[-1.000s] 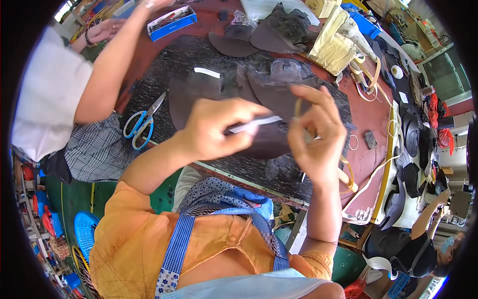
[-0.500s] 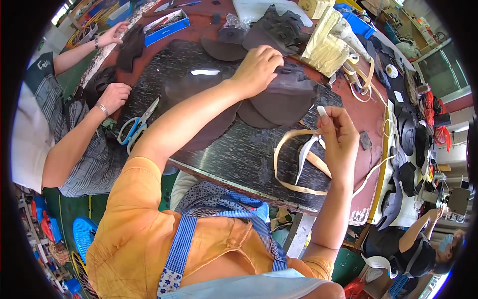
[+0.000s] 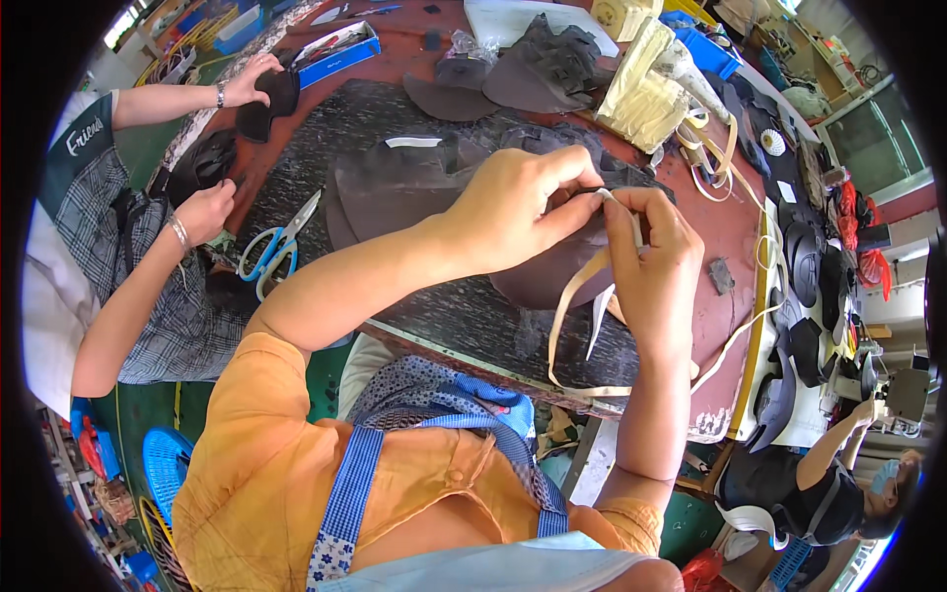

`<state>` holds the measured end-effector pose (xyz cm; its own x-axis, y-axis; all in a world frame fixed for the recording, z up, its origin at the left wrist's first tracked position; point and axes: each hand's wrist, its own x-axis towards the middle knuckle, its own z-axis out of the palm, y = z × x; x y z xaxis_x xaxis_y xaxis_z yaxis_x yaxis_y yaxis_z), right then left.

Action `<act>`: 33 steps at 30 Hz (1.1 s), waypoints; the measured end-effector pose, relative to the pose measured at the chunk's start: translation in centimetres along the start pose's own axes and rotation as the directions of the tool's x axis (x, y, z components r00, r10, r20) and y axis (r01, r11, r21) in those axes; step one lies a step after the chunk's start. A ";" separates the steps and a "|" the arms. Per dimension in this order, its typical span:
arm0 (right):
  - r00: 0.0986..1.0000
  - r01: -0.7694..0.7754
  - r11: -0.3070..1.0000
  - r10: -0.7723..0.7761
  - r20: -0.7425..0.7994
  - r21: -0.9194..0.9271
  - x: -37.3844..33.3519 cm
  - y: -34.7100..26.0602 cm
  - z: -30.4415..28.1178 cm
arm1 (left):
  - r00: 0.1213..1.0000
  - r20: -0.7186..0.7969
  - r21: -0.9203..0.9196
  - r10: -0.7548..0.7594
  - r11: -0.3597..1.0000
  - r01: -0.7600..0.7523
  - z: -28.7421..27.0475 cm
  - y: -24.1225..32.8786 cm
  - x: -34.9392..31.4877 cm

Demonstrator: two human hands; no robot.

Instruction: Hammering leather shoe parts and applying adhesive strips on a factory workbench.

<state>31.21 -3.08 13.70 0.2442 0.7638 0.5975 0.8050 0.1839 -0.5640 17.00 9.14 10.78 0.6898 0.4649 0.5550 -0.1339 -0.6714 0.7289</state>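
One cream strip (image 3: pixel 562 308); beside right hand (image 3: pixel 658 261)

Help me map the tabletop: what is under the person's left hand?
Under the left hand, dark curved pieces show on the speckled board. Parts directly beneath the hand and forearm are covered, so their number cannot be told.

- We see bright, even light; soft shadows;
- we catch a pale sheen on the black board (image 3: pixel 434 321);
- left hand (image 3: pixel 518 207) and right hand (image 3: pixel 659 261) fairly crisp;
- we find the table edge (image 3: pixel 755 365) bowed, corners black, rim soft.
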 end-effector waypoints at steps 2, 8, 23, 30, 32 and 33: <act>0.994 -0.112 0.990 0.112 -0.007 -0.083 -0.3 -0.4 -0.3 | 1.000 -0.018 -0.003 0.019 1.000 -0.019 -0.4 0.4 -0.4; 0.944 -0.240 0.971 0.228 -0.237 -0.019 -2.2 4.2 -6.2 | 0.984 -0.167 -0.065 -0.060 0.997 0.050 -3.2 1.1 -2.1; 0.995 -0.007 0.949 0.039 -0.096 0.316 -3.6 -1.6 -0.8 | 0.982 -0.081 -0.154 -0.171 0.975 0.157 -3.0 4.1 -4.5; 0.990 -0.109 0.943 0.131 -0.052 0.315 -3.6 -1.6 0.5 | 0.981 -0.059 -0.197 -0.183 0.966 0.168 -3.1 4.9 -6.2; 0.988 -0.124 0.935 0.147 -0.044 0.334 -3.6 -1.7 0.6 | 0.981 -0.059 -0.205 -0.184 0.964 0.169 -3.2 4.9 -6.5; 0.985 -0.143 0.925 0.167 -0.038 0.351 -3.7 -1.7 0.6 | 0.982 -0.059 -0.210 -0.181 0.964 0.166 -2.9 5.0 -6.6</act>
<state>28.57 -5.83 12.08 0.3960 0.7594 0.5162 0.5201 0.2778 -0.8077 9.69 4.43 11.95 0.6596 0.6122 0.4361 -0.1640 -0.4490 0.8783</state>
